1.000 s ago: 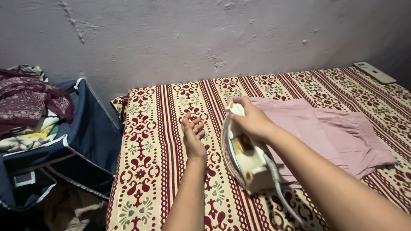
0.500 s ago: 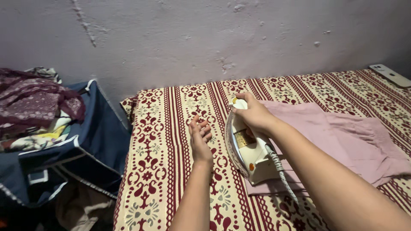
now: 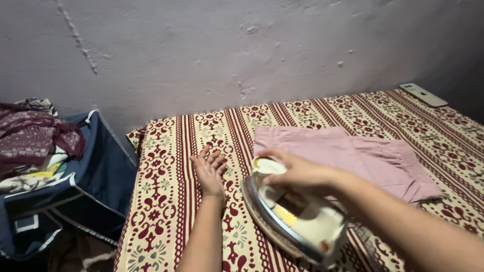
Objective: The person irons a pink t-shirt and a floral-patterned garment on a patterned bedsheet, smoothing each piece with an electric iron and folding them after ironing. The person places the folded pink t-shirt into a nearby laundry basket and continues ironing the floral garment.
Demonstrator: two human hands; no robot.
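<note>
My right hand (image 3: 297,171) is clamped on the white clothes iron (image 3: 292,219) — it has come off the pink folded garment (image 3: 348,156) and is now tilted above the patterned bedsheet (image 3: 166,201). My left hand (image 3: 209,168) lies flat, fingers apart, on the sheet — the pressing stroke looks finished.

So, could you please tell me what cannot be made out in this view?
Head view only:
- Iron: lower end cut off by the bottom edge; handle hidden under the right hand.
- Pink cloth: near part hidden by the right arm.
- Blue bag: contents partly cut off at the left edge.
- Left hand: palm faces down on the bedsheet.
</note>
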